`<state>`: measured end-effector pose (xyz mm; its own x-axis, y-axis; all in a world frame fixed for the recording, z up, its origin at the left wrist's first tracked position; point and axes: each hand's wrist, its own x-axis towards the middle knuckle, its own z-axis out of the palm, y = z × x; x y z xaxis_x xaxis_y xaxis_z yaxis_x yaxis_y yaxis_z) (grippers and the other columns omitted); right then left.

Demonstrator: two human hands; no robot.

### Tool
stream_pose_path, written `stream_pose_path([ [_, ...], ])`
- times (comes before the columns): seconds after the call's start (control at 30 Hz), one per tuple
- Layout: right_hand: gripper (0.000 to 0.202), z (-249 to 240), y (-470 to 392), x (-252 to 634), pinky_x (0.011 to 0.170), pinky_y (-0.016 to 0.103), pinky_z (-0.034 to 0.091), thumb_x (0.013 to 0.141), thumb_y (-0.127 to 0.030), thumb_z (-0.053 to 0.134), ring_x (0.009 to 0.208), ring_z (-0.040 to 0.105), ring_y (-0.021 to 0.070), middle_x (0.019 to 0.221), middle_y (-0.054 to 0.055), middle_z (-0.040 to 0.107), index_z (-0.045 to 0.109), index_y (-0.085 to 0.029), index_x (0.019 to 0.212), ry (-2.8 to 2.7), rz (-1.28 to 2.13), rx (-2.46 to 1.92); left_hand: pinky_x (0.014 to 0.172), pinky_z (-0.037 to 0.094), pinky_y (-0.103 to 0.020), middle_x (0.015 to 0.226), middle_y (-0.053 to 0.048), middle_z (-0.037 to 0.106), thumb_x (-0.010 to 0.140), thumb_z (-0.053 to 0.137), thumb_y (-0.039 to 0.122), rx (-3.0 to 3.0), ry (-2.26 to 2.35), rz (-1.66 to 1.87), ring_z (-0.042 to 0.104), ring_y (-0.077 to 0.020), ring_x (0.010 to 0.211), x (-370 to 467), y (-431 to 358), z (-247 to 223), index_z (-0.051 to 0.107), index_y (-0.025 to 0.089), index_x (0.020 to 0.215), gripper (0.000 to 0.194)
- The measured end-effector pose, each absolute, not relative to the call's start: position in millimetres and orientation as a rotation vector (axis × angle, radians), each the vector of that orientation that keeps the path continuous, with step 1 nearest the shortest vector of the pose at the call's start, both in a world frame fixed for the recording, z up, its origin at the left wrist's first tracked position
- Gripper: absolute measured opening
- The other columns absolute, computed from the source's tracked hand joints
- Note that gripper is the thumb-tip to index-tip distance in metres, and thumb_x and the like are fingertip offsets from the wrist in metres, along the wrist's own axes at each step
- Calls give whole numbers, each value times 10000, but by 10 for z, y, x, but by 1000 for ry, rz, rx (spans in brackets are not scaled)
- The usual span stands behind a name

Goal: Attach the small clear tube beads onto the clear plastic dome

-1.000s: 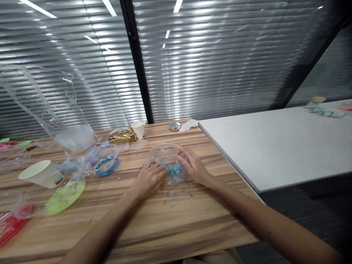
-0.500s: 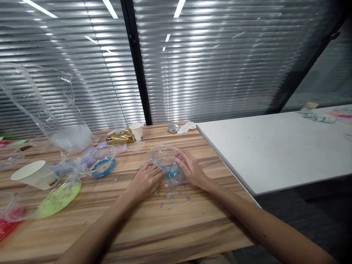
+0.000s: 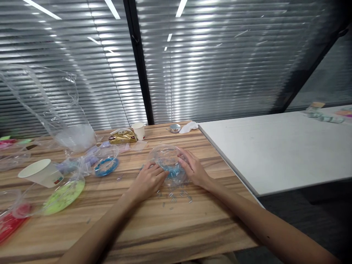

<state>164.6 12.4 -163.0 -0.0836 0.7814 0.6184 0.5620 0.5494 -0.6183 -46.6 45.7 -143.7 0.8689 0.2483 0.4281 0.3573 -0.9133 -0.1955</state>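
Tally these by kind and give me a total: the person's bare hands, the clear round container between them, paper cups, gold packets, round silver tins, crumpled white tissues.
Bare hands: 2 (left hand, right hand)
Clear round container: 1
Paper cups: 2
Gold packet: 1
Round silver tin: 1
Crumpled white tissue: 1
Total: 8

Bowl (image 3: 165,158) on the worktop (image 3: 154,227), loose pieces (image 3: 173,199) before it.
Behind it, packet (image 3: 123,136) and cup (image 3: 139,131) left, tissue (image 3: 189,127) right.
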Motion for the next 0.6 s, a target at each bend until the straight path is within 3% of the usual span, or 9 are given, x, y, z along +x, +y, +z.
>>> stream_pose_path([
  [0.6,422,-1631,135,1647,955,403,421,939,-321,375,1113,527,217,1210,111,568,410,-192,1340,-1773,282,-1113,841,336,-329,795,-30,623,931,407,139,-2777,-464,-580,541,-172,784,-467,464,-1451,593,160,951,188],
])
